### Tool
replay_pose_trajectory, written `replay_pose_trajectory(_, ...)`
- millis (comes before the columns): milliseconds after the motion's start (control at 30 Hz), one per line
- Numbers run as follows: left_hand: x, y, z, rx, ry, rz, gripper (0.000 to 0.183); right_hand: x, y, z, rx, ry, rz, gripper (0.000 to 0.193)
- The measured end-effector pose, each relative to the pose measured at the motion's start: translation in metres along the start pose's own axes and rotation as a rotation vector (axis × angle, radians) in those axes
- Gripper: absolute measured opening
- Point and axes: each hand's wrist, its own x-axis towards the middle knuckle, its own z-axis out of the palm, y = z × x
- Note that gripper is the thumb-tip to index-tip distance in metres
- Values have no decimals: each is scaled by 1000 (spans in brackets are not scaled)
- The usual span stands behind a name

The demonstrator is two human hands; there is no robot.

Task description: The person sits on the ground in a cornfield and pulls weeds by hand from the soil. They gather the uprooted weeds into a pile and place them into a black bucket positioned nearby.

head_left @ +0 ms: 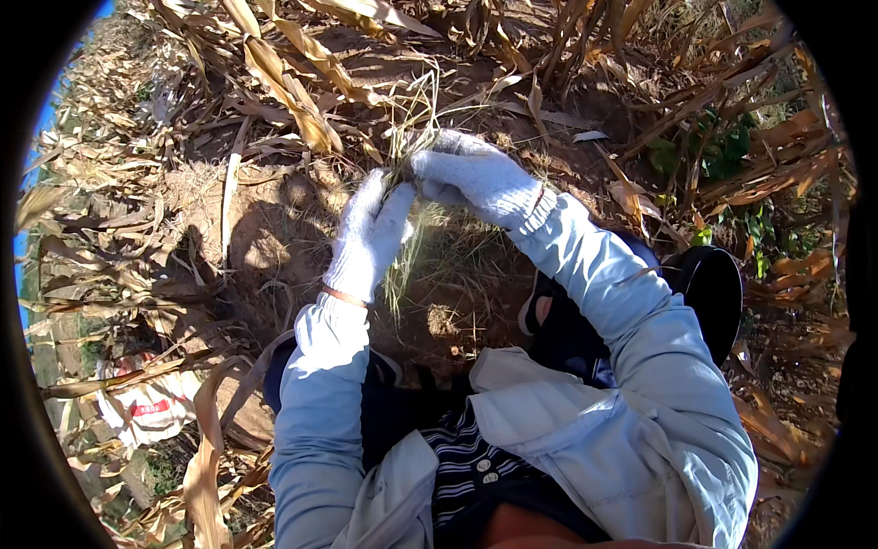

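Observation:
Both my hands wear white knitted gloves and meet in front of me over bare soil. Between them is a bunch of thin, dry greenish grass (416, 114); its stalks stick out above my fingers and its loose ends hang below. My right hand (476, 174) is closed round the bunch from the right. From the left, my left hand (366, 229) pinches the same grass, thumb and fingers together at the tips. The fingers partly hide the middle of the bunch.
Dry corn stalks and leaves (293, 91) lie and stand all round. A white sack with a red mark (151, 403) rests at the lower left. Green leafy plants (722, 146) grow on the right. A round black object (712, 297) is beside my right arm.

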Motion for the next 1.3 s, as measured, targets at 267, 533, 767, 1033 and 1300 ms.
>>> replay_pose_trajectory(267,-18,31,13,-180,-116,-320,54,1,-3,-1,35,8,121,30)
replay_pose_trajectory(533,-16,15,8,-313,-178,-227,45,3,6,3,136,-140,-56,19)
replay_pose_trajectory(767,-16,1,0,-136,-119,-108,24,-10,-5,10,82,-196,-225,30)
replay_pose_trajectory(1033,-3,16,-64,-57,318,-115,46,21,9,-26,-203,99,-176,38)
replay_pose_trajectory(1300,-23,-20,-141,-459,517,347,33,34,85,-16,-944,-66,118,59)
